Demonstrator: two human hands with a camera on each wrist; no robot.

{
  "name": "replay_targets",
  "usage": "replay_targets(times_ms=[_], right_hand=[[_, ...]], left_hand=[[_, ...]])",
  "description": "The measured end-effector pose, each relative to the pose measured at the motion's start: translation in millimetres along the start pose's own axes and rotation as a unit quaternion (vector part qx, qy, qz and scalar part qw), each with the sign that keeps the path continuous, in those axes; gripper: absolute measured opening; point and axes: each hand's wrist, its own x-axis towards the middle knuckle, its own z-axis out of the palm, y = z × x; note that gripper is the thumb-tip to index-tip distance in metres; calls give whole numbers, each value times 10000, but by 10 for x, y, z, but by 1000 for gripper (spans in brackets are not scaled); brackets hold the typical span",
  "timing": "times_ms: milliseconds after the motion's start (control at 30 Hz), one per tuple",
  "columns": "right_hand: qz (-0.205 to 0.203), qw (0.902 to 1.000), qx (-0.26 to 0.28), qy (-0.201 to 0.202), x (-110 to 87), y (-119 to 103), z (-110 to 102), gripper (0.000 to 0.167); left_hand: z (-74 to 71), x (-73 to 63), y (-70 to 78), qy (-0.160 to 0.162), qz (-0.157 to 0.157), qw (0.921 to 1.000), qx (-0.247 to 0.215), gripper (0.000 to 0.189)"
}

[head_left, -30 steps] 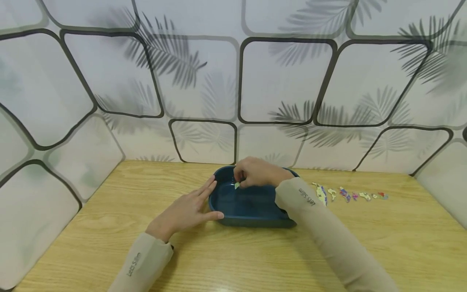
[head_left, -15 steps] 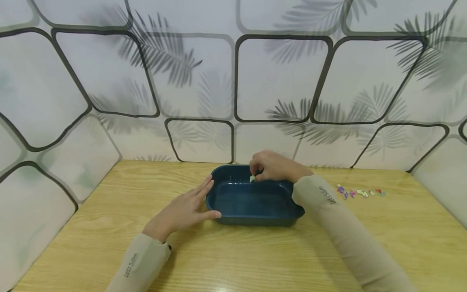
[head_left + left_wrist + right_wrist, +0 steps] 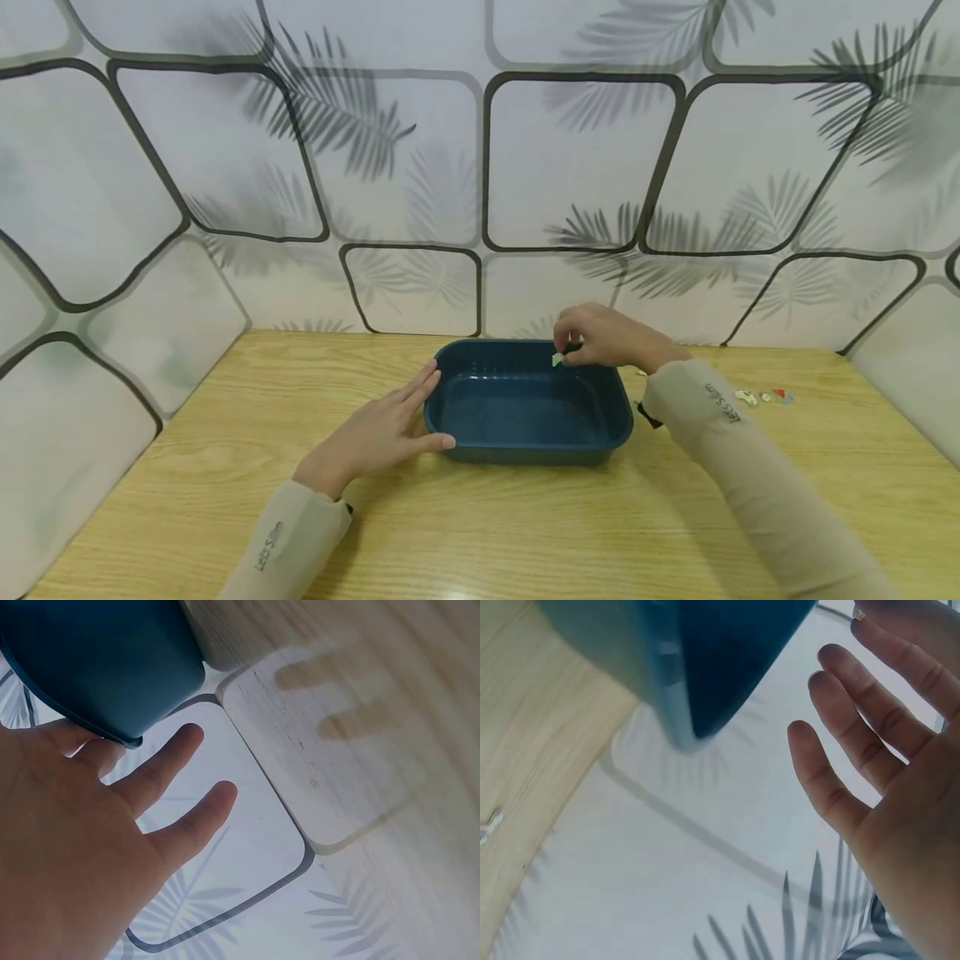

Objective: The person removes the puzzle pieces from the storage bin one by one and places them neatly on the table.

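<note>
A dark blue rectangular basin (image 3: 525,454) with rounded corners stands on the wooden table near the wall. My left hand (image 3: 367,442) lies against its left end, fingers spread and fairly straight, with the thumb at the front rim. In the left wrist view the left hand (image 3: 82,817) touches the basin's rim (image 3: 112,735). Over the back right of the basin, my right hand (image 3: 603,335) pinches a small flat pale-green piece (image 3: 557,359) between thumb and fingers. The right wrist view shows the right hand (image 3: 900,765) beside the basin (image 3: 660,667); most of the piece is hidden there.
Several small flat colourful cutouts (image 3: 747,397) lie in a row on the table to the right, some hidden behind the right sleeve (image 3: 750,467). A patterned wall (image 3: 420,287) rises directly behind the table (image 3: 480,525).
My right hand has moved to the right and slightly up with the pale-green piece, from the basin's left part to its back right. The left hand has kept its place on the rim.
</note>
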Motion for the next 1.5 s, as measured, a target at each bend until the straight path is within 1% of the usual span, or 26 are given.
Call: replay_targets(times_ms=[267,533,733,900,1133,1300,1500], right_hand=[[20,9999,-21,101,-164,90,-63,6],[244,9996,6,133,-347,166,-99,5],[225,9992,28,334,-483,260,-126,6],[302,9989,32,361,-572,333,-157,5],[232,9988,-9,440,-685,431,-177,8],[377,9983,7,438,-799,498,-174,9],[587,9969,-46,521,-917,544,-178,8]], left_hand=[[6,0,8,-28,-14,10000,-37,96],[18,1,3,-43,-65,9999,-64,96],[6,6,5,-24,-18,10000,-20,96],[-7,2,4,-45,-39,10000,-31,96],[-5,-3,5,-40,-44,10000,-48,96],[2,3,2,-39,-26,10000,-56,96],[4,-2,-3,-65,-77,9999,-131,97]])
